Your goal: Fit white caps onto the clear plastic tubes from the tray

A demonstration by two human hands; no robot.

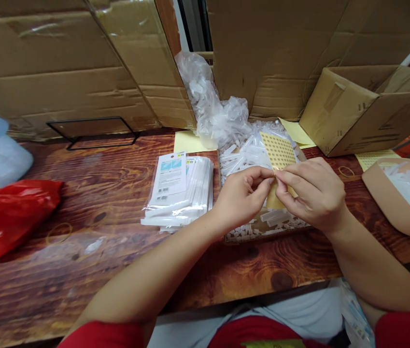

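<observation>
My right hand (pixel 313 191) is closed in a pinch on a yellow sticker sheet (pixel 280 149) printed with rows of small dark marks. The sheet slants over a shallow cardboard tray (pixel 262 238) of clear and white plastic pieces (pixel 243 157). Thumb and forefinger of my left hand (pixel 244 195) are pressed together at the sheet's left edge, touching the right fingertips. Whatever lies between the left fingertips is too small to make out. Left of the tray sits a stack of clear packets (pixel 181 193) with printed white cards.
Crumpled clear plastic (pixel 222 113) lies behind the tray. At right are a cardboard box (pixel 349 111) and a tan scoop-shaped container (pixel 382 198) of white pieces. A red bag (pixel 12 212), a pale blue tub (pixel 2 159) and a black wire stand (pixel 96 133) occupy the left.
</observation>
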